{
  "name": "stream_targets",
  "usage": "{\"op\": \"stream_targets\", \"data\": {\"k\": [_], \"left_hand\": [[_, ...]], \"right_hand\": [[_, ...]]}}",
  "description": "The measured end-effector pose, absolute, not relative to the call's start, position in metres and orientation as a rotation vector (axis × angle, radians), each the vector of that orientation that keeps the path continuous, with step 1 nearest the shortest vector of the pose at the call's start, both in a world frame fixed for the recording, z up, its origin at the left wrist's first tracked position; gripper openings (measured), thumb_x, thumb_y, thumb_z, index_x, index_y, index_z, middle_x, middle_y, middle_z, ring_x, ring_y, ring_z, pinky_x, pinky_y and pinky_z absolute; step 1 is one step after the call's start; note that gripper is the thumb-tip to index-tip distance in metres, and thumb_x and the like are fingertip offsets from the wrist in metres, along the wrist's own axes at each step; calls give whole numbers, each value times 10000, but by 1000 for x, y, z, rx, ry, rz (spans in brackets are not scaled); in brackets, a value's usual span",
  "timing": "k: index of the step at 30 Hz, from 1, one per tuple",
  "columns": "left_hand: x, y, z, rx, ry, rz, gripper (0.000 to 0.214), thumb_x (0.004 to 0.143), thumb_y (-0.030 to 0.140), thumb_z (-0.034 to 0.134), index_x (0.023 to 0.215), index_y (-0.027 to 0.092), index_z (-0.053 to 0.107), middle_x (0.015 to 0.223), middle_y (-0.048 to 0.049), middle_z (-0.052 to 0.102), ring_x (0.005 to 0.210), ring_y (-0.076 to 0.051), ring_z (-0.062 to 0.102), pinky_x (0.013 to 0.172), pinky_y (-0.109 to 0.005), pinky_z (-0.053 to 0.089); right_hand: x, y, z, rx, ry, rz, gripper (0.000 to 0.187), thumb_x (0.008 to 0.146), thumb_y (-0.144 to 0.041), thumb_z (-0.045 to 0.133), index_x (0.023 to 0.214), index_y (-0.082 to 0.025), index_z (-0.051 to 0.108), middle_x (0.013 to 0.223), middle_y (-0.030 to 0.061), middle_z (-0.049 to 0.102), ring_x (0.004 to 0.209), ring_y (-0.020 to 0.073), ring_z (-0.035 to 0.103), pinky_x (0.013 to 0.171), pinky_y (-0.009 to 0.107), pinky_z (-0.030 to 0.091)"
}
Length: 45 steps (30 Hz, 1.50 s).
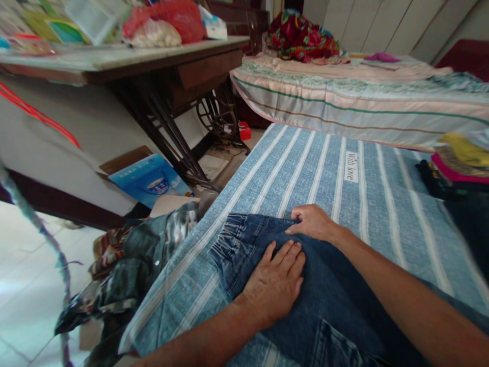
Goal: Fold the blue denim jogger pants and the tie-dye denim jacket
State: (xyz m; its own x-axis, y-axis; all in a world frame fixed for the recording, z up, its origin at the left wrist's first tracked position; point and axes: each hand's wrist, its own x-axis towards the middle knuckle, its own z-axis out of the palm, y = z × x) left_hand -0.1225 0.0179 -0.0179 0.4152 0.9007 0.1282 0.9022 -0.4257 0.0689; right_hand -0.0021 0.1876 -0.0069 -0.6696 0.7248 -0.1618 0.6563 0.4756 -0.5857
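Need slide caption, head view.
Denim garment on a striped sheet, left hand flat atop it, right hand at its far edge.

Table: carries a red plastic bag and, at its far end, a blue-and-white pack.
Spoked wheel: dark, beneath the table, near a small red box.
Blue carton: printed with a bowl, leaning.
Far bed: bears a heaped red floral cloth.
Cabinet doors: pale, behind.
Red cord: hangs at left.
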Motion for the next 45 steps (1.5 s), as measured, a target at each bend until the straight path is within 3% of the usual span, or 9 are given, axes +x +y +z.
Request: {"op": "stream_targets", "data": {"k": [7, 13, 19, 23, 27, 32, 36, 40, 45], "left_hand": [[-121, 22, -10, -2616, -1789, -162, 552, 907, 557, 330, 1358, 252, 419, 1477, -79, 343, 1382, -290, 222, 1074, -555, 233], [-121, 25, -15, -2579, -1785, -154, 548, 896, 561, 350, 1347, 263, 445, 1474, -105, 341, 1377, -309, 227, 1060, -571, 229], [-115, 31, -5, -2546, -1763, -69, 518, 887, 552, 378, 1315, 279, 482, 1431, -117, 403, 1325, -343, 317, 1008, -591, 269], [-103, 45, 3, -2494, -1790, -132, 358, 898, 411, 437, 1083, 177, 635, 1157, -152, 600, 1123, -326, 511, 968, -555, 341], [-97, 58, -7, -2404, -1779, -311, 227, 889, 255, 452, 825, 122, 625, 982, -160, 615, 967, -289, 568, 859, -459, 456], [-106, 62, -21, -2571, -1565, -368, 272, 912, 197, 413, 1111, 120, 582, 1311, -137, 521, 1225, -250, 462, 1004, -424, 391], [-109, 62, -22, -2688, -1556, -203, 503, 903, 421, 453, 1343, 178, 425, 1452, -93, 386, 1324, -262, 356, 1053, -508, 314], [-110, 61, -21, -2682, -1576, -146, 562, 887, 469, 457, 1365, 178, 408, 1481, -112, 331, 1349, -282, 312, 1070, -555, 246], [-104, 63, -11, -2674, -1607, -114, 510, 886, 440, 465, 1308, 155, 474, 1425, -132, 419, 1306, -298, 381, 1043, -571, 284]], "right_hand": [[19, 202, 7, -1032, -2853, 1121, 273, 650, -432, 709, 621, -188, 590, 526, -66, 460, 538, 96, 434, 504, 221, 258], [31, 204, -1, -1250, -2785, 885, 219, 662, -412, 710, 655, -203, 644, 617, -28, 570, 615, 127, 503, 537, 236, 262], [57, 210, 4, -1210, -2742, 1011, 315, 643, -496, 708, 769, -208, 687, 670, -27, 635, 643, 131, 552, 553, 227, 320], [80, 211, 9, -1182, -2707, 1100, 297, 612, -432, 734, 773, -185, 694, 679, -20, 640, 635, 137, 553, 550, 233, 333], [88, 205, 8, -1241, -2627, 1059, 181, 625, -334, 724, 701, -179, 672, 606, -35, 589, 595, 123, 514, 535, 233, 307], [87, 201, 1, -1300, -2465, 1051, 135, 634, -256, 721, 707, -158, 663, 626, -30, 579, 610, 114, 509, 556, 226, 322], [89, 202, -4, -1294, -2366, 1124, 107, 687, -238, 678, 751, -152, 672, 579, -50, 549, 562, 95, 491, 551, 212, 345], [89, 200, -9, -1312, -2285, 1103, 87, 711, -194, 640, 781, -157, 676, 584, -51, 553, 554, 91, 495, 561, 212, 349], [87, 197, -13, -1318, -2240, 1029, 84, 694, -191, 671, 777, -176, 665, 579, -56, 538, 563, 92, 490, 573, 217, 331]]}}
